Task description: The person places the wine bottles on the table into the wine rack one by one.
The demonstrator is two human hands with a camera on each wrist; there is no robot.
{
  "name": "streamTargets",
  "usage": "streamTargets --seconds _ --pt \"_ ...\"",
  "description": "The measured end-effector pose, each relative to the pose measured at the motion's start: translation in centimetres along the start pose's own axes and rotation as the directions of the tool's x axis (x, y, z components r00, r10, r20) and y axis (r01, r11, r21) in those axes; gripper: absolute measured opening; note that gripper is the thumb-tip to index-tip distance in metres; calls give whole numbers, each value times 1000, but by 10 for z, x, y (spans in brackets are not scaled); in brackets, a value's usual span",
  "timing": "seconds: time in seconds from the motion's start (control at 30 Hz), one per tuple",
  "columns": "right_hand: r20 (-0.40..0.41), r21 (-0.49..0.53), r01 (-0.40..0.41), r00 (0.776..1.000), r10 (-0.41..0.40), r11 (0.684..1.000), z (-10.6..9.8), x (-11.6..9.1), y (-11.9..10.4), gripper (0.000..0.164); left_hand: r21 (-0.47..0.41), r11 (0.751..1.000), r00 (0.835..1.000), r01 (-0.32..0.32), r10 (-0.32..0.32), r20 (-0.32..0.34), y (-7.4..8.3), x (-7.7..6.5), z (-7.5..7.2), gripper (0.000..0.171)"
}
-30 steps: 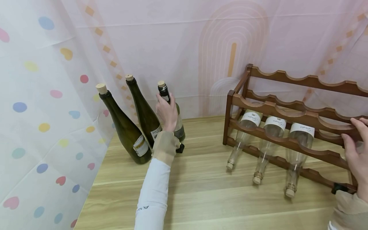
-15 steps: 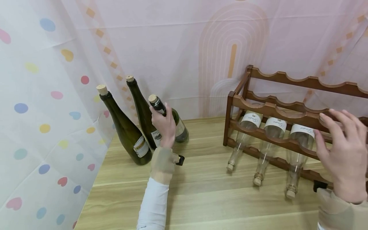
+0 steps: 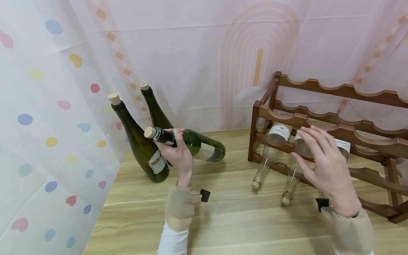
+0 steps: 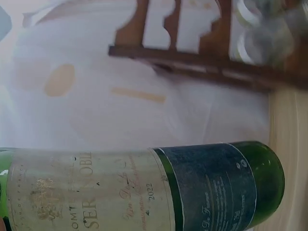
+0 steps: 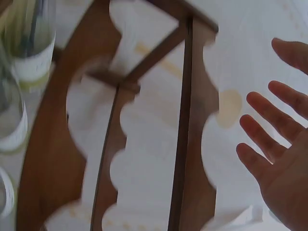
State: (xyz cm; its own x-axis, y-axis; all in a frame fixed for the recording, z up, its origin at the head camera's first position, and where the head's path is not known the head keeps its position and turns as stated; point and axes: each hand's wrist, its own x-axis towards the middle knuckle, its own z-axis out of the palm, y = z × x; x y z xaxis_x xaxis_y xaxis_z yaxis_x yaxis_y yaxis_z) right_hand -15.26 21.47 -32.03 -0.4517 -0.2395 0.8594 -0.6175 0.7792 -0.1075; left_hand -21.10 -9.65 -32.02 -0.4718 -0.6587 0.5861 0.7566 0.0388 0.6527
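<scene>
My left hand [image 3: 179, 156] grips a green wine bottle [image 3: 204, 147] by its dark neck. The bottle is tilted far over, its cork end toward the left and its base to the right. Its cream label [image 4: 91, 192] and dark lower band fill the bottom of the left wrist view. My right hand [image 3: 328, 166] is in front of the brown wooden wine rack [image 3: 296, 120], fingers spread and holding nothing. In the right wrist view the palm [image 5: 288, 173] shows beside the scalloped rails.
Two corked dark green bottles, one at the front [image 3: 137, 145] and one behind [image 3: 156, 109], stand at the left. Clear corked bottles, among them the leftmost [image 3: 267, 159], lie neck-down in the rack's lower row. A patterned cloth [image 3: 191, 63] hangs behind the wooden table [image 3: 229, 212].
My left hand has tipped the bottle from upright to nearly lying, drawing its neck left and nearer. My right hand has left the rack's right side and moved left in front of it.
</scene>
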Motion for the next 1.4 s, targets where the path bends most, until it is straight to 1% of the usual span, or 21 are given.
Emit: streamTargets --seconds 0.07,0.17,0.3,0.4,0.53,0.67,0.8,1.03,1.2,1.3,1.4 --pt "13 17 41 999 -41 999 8 1 -5 65 -59 998 999 26 -28 -20 5 -5 -2 8" --pt "49 37 76 996 -78 996 20 1 -12 68 -109 993 997 51 -57 -58 11 -13 -6 7" --pt "145 47 80 986 -86 996 33 -1 -21 74 -134 988 993 74 -86 -85 16 -23 -10 7" --pt "201 51 83 975 -92 995 40 -3 -26 79 -177 979 988 106 -124 -96 18 -29 -11 10" --pt "232 50 92 967 -102 994 48 -5 -32 84 -250 955 978 156 -185 -95 21 -35 -9 15" --pt "275 35 88 957 -94 996 54 -8 -37 90 -309 929 969 202 -236 -75 25 -41 -6 13" --pt "305 23 92 948 -95 995 58 -10 -39 94 -354 901 957 249 -284 -51 29 -47 -3 12" --pt "345 -11 104 934 -94 995 63 -11 -42 107 -412 851 933 326 -359 -4 34 -55 2 12" --pt "369 -18 76 927 -64 997 65 -12 -44 106 -446 820 917 359 -398 6 36 -58 4 17" --pt "368 -23 56 929 -44 998 66 -13 -44 104 -467 799 907 378 -421 15 37 -59 5 18" --pt "361 -35 55 932 -38 998 66 -14 -44 102 -476 783 895 401 -446 19 38 -60 6 17"
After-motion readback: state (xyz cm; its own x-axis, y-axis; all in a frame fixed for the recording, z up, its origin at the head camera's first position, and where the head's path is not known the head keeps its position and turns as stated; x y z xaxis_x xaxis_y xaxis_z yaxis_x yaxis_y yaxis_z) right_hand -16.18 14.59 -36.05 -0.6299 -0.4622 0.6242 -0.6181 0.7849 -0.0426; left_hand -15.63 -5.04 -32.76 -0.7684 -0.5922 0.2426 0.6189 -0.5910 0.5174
